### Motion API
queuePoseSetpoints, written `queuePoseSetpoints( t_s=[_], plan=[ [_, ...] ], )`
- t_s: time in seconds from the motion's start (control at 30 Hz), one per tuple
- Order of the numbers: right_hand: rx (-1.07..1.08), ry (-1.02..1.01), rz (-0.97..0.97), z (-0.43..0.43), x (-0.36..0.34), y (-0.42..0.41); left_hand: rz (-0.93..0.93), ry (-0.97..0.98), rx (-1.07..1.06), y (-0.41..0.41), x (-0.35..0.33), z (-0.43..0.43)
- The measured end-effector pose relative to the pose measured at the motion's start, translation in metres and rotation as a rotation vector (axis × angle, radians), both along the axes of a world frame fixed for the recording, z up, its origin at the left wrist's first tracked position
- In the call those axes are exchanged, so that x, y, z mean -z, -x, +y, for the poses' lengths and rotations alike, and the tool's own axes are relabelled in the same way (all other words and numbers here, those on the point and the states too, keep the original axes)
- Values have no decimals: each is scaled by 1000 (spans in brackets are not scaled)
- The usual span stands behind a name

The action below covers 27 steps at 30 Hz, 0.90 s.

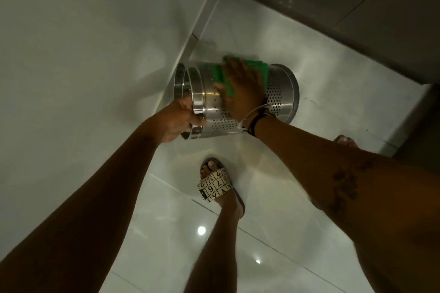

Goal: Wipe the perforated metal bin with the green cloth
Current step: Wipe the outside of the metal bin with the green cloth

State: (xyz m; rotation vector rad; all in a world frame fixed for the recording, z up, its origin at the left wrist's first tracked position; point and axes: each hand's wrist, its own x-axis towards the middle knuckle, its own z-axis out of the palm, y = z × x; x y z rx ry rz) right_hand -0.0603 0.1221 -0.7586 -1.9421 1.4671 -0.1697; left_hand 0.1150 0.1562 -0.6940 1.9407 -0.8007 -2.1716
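Note:
A shiny perforated metal bin (278,93) is tipped on its side above the tiled floor, its open rim turned left and its base to the right. My left hand (176,121) grips the rim band at the bin's mouth. My right hand (242,88) lies flat on the bin's upper side, pressing a green cloth (259,69) against the metal. The cloth shows on both sides of the palm; its middle is hidden under the hand.
A pale wall (83,31) stands close on the left, meeting the glossy white floor (262,209) along a skirting line. A dark grey panel (333,2) fills the upper right. My sandalled foot (216,185) stands just below the bin; another foot (345,141) shows at right.

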Motion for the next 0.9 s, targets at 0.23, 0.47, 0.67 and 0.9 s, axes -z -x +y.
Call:
queuePoseSetpoints(
  t_s=[0.23,0.47,0.67,0.9],
  plan=[
    [183,-95,218,-6,41,93,-23,-54,-24,24,2,19],
    [136,76,-354,6,-44,5,-113,2,191,49,-3,12],
    [-85,49,-66,34,-28,4,-68,92,112,35,-7,8],
    [229,-181,204,48,46,102,81,12,-72,17,-1,26]
  ],
)
